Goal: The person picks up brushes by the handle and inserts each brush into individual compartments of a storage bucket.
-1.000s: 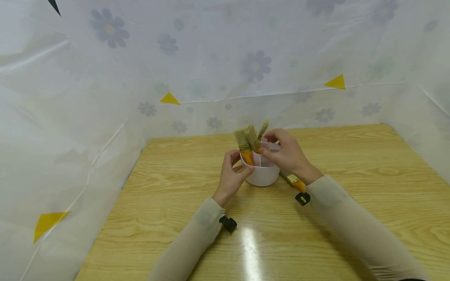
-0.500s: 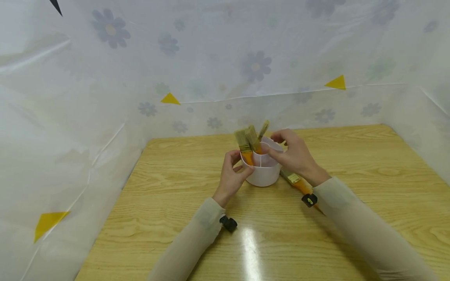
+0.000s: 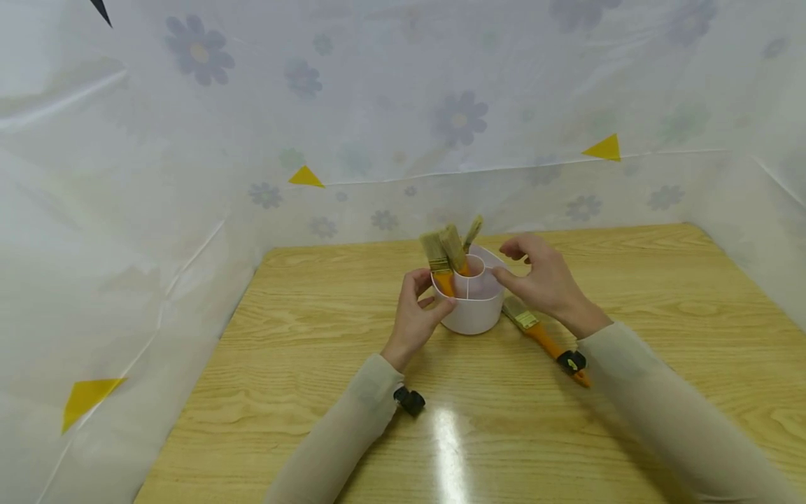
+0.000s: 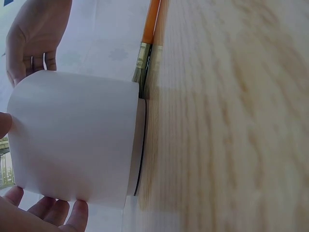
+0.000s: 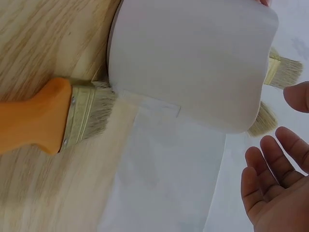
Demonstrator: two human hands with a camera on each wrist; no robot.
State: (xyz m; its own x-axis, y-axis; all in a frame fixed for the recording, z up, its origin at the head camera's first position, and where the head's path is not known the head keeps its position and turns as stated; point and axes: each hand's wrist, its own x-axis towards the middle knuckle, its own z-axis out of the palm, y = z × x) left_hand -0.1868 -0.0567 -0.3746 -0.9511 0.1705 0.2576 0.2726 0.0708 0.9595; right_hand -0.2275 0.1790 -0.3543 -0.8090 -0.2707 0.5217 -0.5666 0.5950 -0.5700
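A white round desk organizer (image 3: 474,316) with inner compartments stands on the table. My left hand (image 3: 412,318) holds its left side, thumb in front and fingers behind; the left wrist view shows those fingertips (image 4: 81,209) against the wall. Bristle-up in the organizer are three paintbrushes: a wide brush (image 3: 434,252) in the left compartment, another brush (image 3: 452,246) leaning beside it and a thinner one (image 3: 474,229) at the back. My right hand (image 3: 546,278) hovers at the organizer's right rim, holding nothing, its fingers (image 5: 263,166) loosely bent in the right wrist view.
One more paintbrush (image 3: 543,337) with an orange handle lies on the wooden table (image 3: 302,392), its bristles close to the organizer's base. Behind the table hangs a flowered white plastic sheet (image 3: 390,105) with yellow tape triangles.
My right hand has drawn back to the right, away from the brushes and the organizer's middle, uncovering the centre compartment and the brush on the table. The left hand has stayed in place.
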